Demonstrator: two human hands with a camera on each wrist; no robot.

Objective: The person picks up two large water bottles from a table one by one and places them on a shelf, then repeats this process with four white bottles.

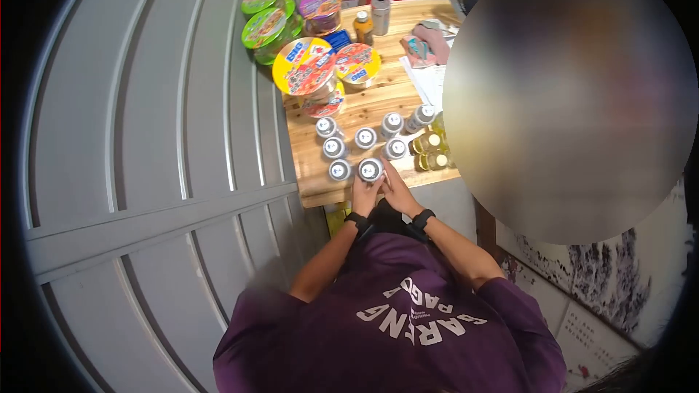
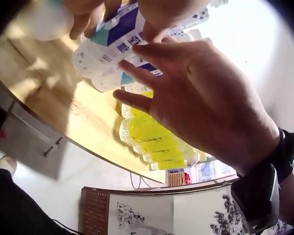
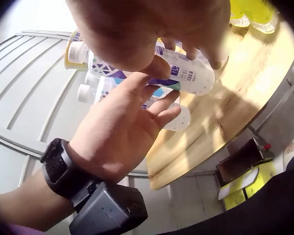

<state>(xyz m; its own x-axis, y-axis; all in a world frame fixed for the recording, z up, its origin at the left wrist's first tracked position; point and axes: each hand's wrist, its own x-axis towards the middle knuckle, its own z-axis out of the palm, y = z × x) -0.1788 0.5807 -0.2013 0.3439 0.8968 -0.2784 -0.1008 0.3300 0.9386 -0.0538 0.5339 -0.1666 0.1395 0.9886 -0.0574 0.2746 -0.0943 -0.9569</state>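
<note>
A white bottle with a purple label [image 1: 370, 169] stands at the table's near edge in the head view, between both hands. My left hand [image 1: 365, 195] grips it from the left, its thumb and fingers around the bottle [image 2: 118, 41] in the left wrist view. My right hand [image 1: 398, 193] holds the other side; in the right wrist view its thumb and fingers lie around the bottle [image 3: 188, 73]. Several similar bottles stand close by, one at the left [image 1: 340, 169] and one behind to the right [image 1: 394, 148]. Part of each grip is hidden by the hands.
Yellow bottles [image 1: 432, 161] stand at the table's right edge. Instant-noodle tubs [image 1: 304, 65] are stacked at the back left, near an orange bottle [image 1: 363, 29] and a grey bottle [image 1: 381, 14]. Papers and a pink cloth [image 1: 429, 45] lie at the back right. A metal wall [image 1: 145, 102] borders the left.
</note>
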